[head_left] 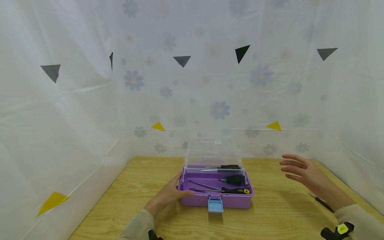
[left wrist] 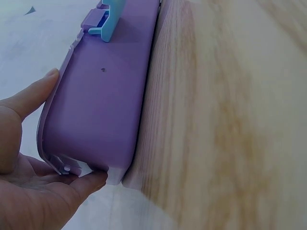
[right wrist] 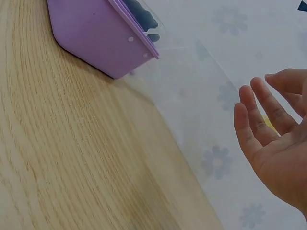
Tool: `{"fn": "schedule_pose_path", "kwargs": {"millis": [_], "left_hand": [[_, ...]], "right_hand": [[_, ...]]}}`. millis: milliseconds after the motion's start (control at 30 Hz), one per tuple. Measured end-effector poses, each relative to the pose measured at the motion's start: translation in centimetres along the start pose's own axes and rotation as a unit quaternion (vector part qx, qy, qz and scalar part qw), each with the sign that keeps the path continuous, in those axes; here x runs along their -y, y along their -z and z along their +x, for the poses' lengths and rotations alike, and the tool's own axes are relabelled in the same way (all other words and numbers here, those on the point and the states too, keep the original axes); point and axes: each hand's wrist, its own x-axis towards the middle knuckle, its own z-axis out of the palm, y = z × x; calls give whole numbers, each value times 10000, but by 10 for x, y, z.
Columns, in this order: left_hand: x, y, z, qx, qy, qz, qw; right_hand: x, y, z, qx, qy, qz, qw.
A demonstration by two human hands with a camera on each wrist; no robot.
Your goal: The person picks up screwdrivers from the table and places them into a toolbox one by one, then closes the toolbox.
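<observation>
A purple plastic toolbox (head_left: 222,201) sits on the table with its clear lid (head_left: 213,151) raised at the back and its light-blue latch (head_left: 215,205) hanging at the front. Inside lie several screwdrivers, among them a black-and-yellow one (head_left: 235,190) along the front and a short dark-handled one (head_left: 235,180) behind it. My left hand (head_left: 169,196) grips the left end of the box, thumb at the front rim and fingers against the side (left wrist: 72,189). Off to the right, my right hand (head_left: 309,175) hovers above the table, fingers apart and holding nothing (right wrist: 276,132).
A dark-handled tool with a thin shaft (head_left: 323,203) lies on the wooden table (head_left: 264,223), partly hidden under my right forearm. White flower-print sheeting (head_left: 222,83) rises behind the table and along both sides.
</observation>
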Motion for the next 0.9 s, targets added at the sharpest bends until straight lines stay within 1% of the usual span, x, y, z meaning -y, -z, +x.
{"fn": "schedule_pose_path", "kwargs": {"millis": [167, 233, 367, 500, 600, 733, 900], "left_hand": [[0, -1, -1, -18, -13, 25, 10000], [0, -1, -1, -8, -48, 52, 10000], [-1, -2, 0, -20, -80, 58, 9999], [0, -2, 1, -37, -64, 39, 10000], [0, -1, 1, -33, -69, 44, 10000], [0, -1, 1, -37, -58, 75, 9999], [0, 0, 0, -44, -2, 86, 10000]], "right_hand": [[-1, 15, -16, -50, -22, 133, 9999], [-2, 22, -23, -145, -35, 82, 9999], [-5, 32, -34, -181, -2, -151, 9997], [-9, 37, -44, -286, -135, -397, 9987], [-12, 40, -50, -429, -288, -623, 9967], [-17, 48, -58, -640, -346, -947, 9928], [-27, 59, -68, -909, -386, -977, 9903]]}}
